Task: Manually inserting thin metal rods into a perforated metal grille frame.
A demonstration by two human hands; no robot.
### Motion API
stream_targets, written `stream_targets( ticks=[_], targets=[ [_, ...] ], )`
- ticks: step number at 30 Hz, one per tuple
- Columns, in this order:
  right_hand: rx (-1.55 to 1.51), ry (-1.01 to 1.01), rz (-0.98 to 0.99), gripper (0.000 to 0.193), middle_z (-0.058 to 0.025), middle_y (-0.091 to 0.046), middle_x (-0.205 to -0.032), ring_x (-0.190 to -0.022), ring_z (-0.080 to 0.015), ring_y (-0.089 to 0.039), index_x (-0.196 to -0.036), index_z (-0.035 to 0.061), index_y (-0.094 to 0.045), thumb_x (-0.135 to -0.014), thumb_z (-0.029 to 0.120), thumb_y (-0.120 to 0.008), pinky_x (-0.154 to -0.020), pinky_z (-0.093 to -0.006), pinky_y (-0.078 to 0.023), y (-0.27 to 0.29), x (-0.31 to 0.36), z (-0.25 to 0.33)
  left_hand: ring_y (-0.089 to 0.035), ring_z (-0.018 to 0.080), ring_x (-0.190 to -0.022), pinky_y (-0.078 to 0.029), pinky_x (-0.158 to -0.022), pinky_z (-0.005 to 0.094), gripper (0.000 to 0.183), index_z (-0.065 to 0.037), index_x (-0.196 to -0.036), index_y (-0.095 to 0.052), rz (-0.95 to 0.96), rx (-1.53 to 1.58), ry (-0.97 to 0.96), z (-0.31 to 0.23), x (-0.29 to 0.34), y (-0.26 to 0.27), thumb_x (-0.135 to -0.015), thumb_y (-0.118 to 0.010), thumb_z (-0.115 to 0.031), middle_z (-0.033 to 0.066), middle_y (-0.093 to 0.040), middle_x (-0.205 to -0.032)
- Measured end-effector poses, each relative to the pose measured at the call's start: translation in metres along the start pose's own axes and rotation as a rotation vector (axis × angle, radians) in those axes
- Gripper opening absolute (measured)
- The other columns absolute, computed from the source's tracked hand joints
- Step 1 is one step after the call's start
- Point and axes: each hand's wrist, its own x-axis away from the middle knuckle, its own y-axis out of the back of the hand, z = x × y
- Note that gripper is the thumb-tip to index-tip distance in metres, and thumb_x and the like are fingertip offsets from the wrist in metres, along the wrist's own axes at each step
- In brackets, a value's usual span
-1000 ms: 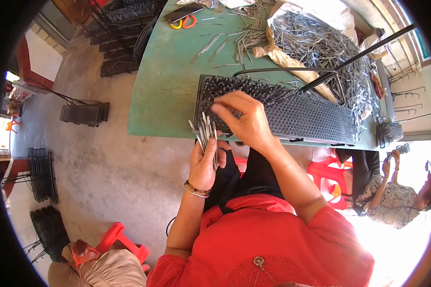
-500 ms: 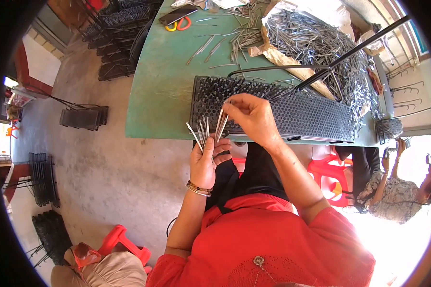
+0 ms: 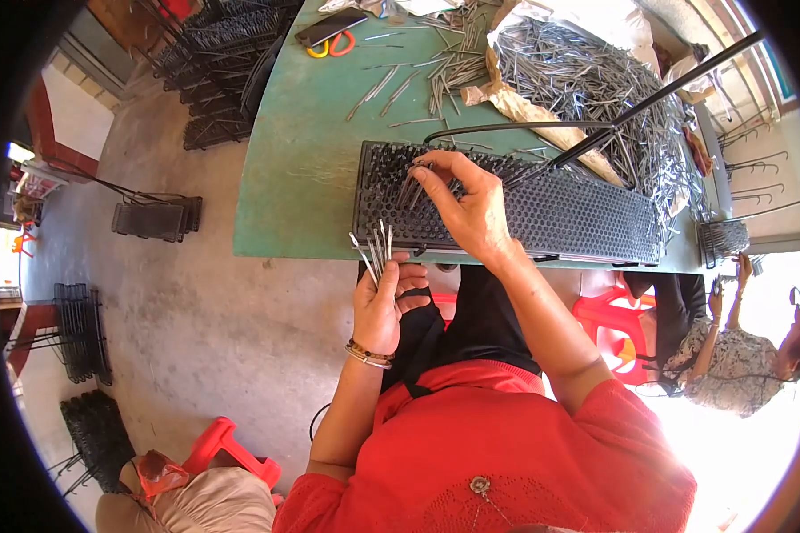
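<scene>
Since the earlier frame, my right fingers (image 3: 452, 162) have moved over the black tray (image 3: 587, 222), pinching thin rods (image 3: 410, 190); my left fingers (image 3: 387, 282) grip another bunch (image 3: 379, 253) by its near edge; I'd judge them light, stiff, slippery, best held near the top.

Head-worn fisheye view, looking down, close

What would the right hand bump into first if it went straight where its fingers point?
The right hand would probably meet the dark rods standing in the black rack; depth is unclear.
</scene>
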Motion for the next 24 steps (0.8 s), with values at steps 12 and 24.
stream_targets(
  ticks=[12, 24],
  targets=[
    [-0.108, -0.029, -0.001, 0.016, -0.0068, -0.069, -0.087, -0.077, -0.0099, -0.061, -0.101, 0.0004, -0.062, -0.088, 0.008, -0.063, -0.071, -0.0252, -0.049, -0.005, 0.004, -0.006, -0.065, 0.0146, -0.081, -0.057, -0.062, 0.0288, 0.030, -0.003, -0.115, -0.053, 0.009, 0.004, 0.001, 0.000, 0.001, 0.000, -0.098, -0.047, -0.027, 0.0112, -0.066, -0.095],
    [-0.084, 0.111, -0.123, 0.015, -0.0073, -0.069, -0.086, -0.077, -0.0117, -0.063, -0.100, -0.0007, -0.061, -0.085, 0.003, -0.064, -0.072, -0.0247, -0.050, -0.002, 0.001, 0.000, -0.063, 0.0142, -0.081, -0.055, -0.059, 0.0269, 0.029, -0.003, -0.116, -0.052, -0.001, -0.013, -0.003, 0.000, 0.001, 0.002, -0.099, -0.045, -0.026, 0.0107, -0.065, -0.094]
  ],
)
